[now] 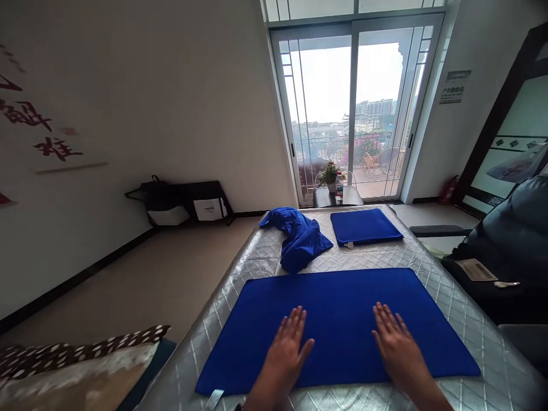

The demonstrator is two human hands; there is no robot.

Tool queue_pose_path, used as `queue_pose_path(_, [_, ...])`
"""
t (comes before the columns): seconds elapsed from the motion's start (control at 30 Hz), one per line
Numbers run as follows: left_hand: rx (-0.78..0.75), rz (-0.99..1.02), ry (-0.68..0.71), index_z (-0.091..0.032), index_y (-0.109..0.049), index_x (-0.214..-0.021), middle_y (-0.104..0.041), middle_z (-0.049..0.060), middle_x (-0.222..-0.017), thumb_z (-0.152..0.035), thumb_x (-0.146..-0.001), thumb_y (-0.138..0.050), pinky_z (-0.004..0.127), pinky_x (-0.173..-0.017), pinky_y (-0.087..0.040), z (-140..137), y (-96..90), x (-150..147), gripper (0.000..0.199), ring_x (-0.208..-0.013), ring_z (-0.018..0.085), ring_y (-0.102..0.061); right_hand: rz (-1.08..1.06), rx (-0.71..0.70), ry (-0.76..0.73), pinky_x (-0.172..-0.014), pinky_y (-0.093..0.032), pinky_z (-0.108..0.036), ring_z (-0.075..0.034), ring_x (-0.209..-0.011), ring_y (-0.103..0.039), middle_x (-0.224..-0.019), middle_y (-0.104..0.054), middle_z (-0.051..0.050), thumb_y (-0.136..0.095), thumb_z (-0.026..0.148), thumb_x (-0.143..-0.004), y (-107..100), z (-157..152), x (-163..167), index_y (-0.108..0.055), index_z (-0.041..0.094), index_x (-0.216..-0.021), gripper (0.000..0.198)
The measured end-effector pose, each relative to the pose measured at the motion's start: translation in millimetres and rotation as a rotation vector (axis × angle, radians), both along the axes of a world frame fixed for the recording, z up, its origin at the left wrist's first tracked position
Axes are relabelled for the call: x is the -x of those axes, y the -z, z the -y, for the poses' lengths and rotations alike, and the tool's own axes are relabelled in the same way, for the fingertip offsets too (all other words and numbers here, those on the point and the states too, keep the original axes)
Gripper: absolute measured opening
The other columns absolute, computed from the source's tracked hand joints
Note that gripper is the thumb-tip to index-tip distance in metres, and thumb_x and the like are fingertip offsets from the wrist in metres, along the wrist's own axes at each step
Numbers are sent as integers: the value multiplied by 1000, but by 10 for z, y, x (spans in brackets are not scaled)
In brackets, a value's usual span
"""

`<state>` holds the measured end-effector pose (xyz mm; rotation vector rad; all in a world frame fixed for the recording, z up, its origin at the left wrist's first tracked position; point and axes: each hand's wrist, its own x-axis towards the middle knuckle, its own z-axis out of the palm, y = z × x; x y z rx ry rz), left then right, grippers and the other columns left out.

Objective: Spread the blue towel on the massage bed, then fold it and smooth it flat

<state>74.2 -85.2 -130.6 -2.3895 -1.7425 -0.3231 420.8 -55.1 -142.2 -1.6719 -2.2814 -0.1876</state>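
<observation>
A blue cloth (338, 319) lies spread out flat on the silver quilted mattress (261, 254), with a white tag at its near left corner. My left hand (287, 345) rests palm down on the left half of the cloth, fingers stretched out. On the right half lies my right hand (394, 337), also flat, with its fingers extended. Neither hand holds anything. Beyond the cloth, a crumpled blue cloth (297, 237) sits at the far left, close to the spread one's far edge. To its right is a neatly folded blue cloth (363, 225) with a small white tag.
Behind the mattress stands a small table (321, 198) with a potted plant (329, 174) and a bottle (339, 187). A dark chair (505, 228) is at the right. Patterned bedding (85, 365) lies at lower left. Bags (171, 202) rest against the wall.
</observation>
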Motion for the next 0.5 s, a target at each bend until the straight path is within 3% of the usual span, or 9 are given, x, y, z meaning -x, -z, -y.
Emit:
queue_pose_path(0.1, [39,6,313,-25,-2,-161,-24,4,-165,-53,-104,-35,41,-121,-37,33,-121,-646,72,-151,21,-29,-46,132,-180,-122,-30,-45,-24,-150,-29,-163,-27,-4,-27,53,-104,-9,221,546,-33,21,-157,62])
queue_pose_path(0.2, [58,12,411,-25,-2,-161,-26,5,-164,-56,-103,-38,41,-119,-40,57,-29,-728,75,-150,23,-33,-84,269,-218,-122,-30,-46,-27,-150,-29,-163,-22,-3,-28,59,-102,63,309,625,-31,23,-158,67])
queue_pose_path(0.27, [73,18,334,-27,-1,-161,-27,6,-164,-57,-102,-39,44,-117,-41,62,118,-470,77,-149,25,-35,-101,310,-153,-123,-28,-49,-28,-151,-27,-164,-22,-2,-29,62,-101,131,294,400,-30,24,-158,69])
queue_pose_path(0.37, [95,-5,36,-30,-6,-160,-25,5,-164,-55,-102,-38,53,-117,-40,143,374,251,71,-150,29,-33,-107,252,57,-124,-24,-53,-29,-152,-24,-165,-24,-3,-25,63,-99,284,226,-270,-29,22,-159,73])
queue_pose_path(0.43, [88,-54,-180,-32,-18,-159,-26,5,-164,-46,-103,-34,61,-117,-35,280,521,828,61,-151,32,-29,-100,177,203,-124,-22,-55,-29,-153,-22,-164,-29,-5,-21,59,-96,442,195,-841,-35,19,-158,75])
queue_pose_path(0.5, [81,-133,-283,-35,-37,-154,-31,4,-163,-34,-100,-35,66,-118,-30,458,625,1347,54,-151,34,-25,-84,121,231,-123,-20,-59,-31,-153,-22,-161,-37,-9,-22,56,-91,637,189,-1391,-47,18,-152,76])
